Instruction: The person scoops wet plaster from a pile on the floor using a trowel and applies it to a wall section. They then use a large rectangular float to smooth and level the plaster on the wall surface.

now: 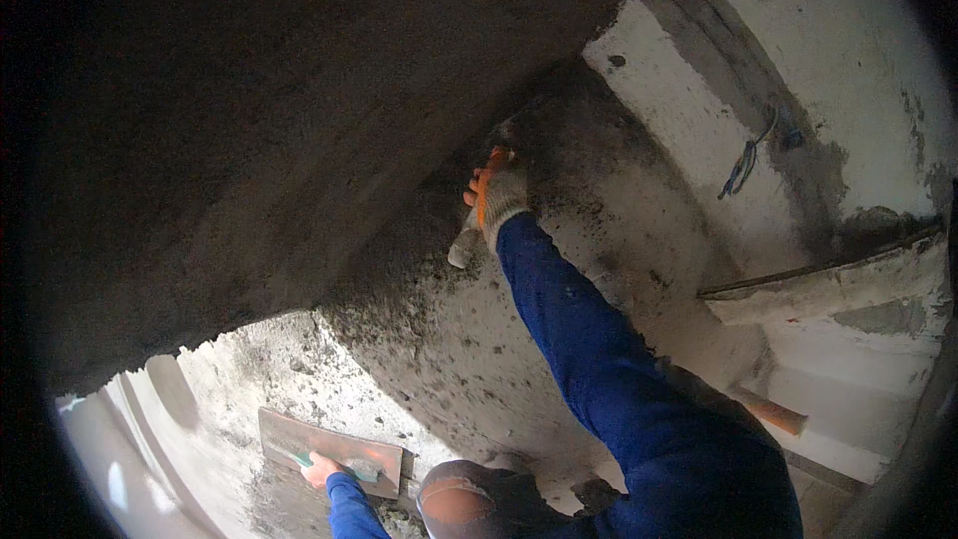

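Observation:
My right hand (pixel 499 192), in a white knit glove with orange palm coating, reaches up to the dark corner along the lower edge of the plastered surface. It is closed round a pale rounded handle (pixel 461 249); the tool's working end is lost in shadow. Fresh-looking dark grey mortar (pixel 249 130) covers the broad surface above and to the left. At lower left, my bare left hand (pixel 319 470) grips the teal handle of a rectangular plastering trowel (pixel 324 442). The trowel's flat metal plate is smeared with grey and lies level beyond the fingers.
Mortar crumbs spatter the pale ground (pixel 469 369) below the plastered surface. My knee (pixel 457 505) shows through torn trousers at the bottom. Loose wires (pixel 739 169) hang from the patched white wall (pixel 838 70). A rough ledge (pixel 828 284) and an orange-brown bar (pixel 770 410) stand at right.

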